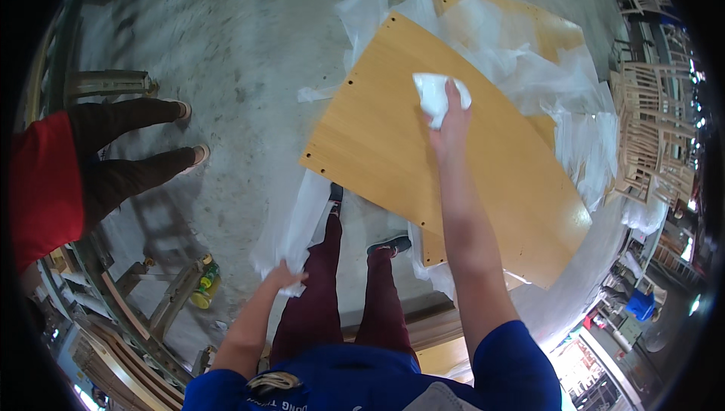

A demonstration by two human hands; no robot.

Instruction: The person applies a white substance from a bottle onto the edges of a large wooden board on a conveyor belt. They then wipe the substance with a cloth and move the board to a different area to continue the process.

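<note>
A wooden panel [385,109] with a light brown, smooth face and small dark holes near its edges lies in front of me. My right hand [453,120] is closed around a folded white cloth [432,94] and rests it against the panel's upper part. Whether it is fabric or soft paper I cannot tell. Low beside my left leg, my left hand [285,277] has its fingers apart. It hovers over or touches a thin white foam sheet [291,222] that trails from the panel's near-left edge; I see no grip on it.
Another wooden panel [551,33] lies partly under translucent foam wrap [521,71] at the far right. A person in a red top [49,184] stands at the left, by a metal frame [109,83] and a yellow-green bottle [204,290]. Wooden chair frames [649,132] stack at the right.
</note>
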